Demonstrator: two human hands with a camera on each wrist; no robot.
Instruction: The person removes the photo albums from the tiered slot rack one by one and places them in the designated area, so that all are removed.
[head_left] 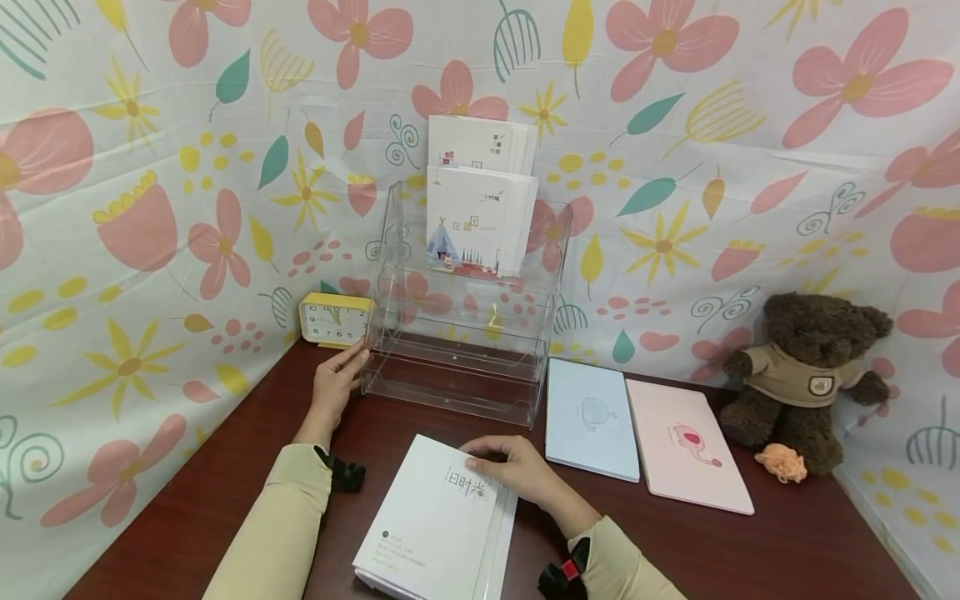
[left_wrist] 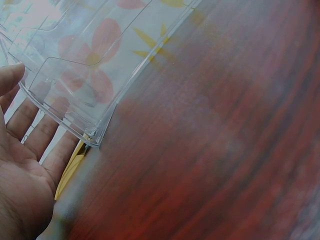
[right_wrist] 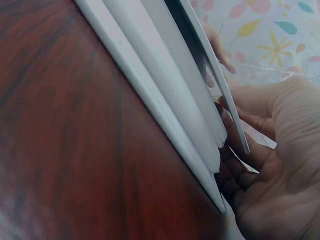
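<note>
A clear acrylic rack (head_left: 457,367) with stepped tiers stands on the table. My left hand (head_left: 339,387) touches its left side; in the left wrist view the straight fingers (left_wrist: 42,135) lie along the outside of the clear panel (left_wrist: 75,80), the thumb by its edge. Before me lies a stack of white books (head_left: 431,521), printed side up. My right hand (head_left: 513,467) holds the top white book at its far right corner. From the right wrist, its edge (right_wrist: 232,112) stands raised off the books (right_wrist: 165,95) below, thumb above and fingers beneath.
White books (head_left: 468,217) stand in the rack's upper tiers. A yellow clock (head_left: 333,319) sits left of the rack. To the right lie a blue notebook (head_left: 592,421) and a pink notebook (head_left: 686,442), then a brown teddy bear (head_left: 810,375) and an orange scrunchie (head_left: 782,463). Patterned cloth walls surround the table.
</note>
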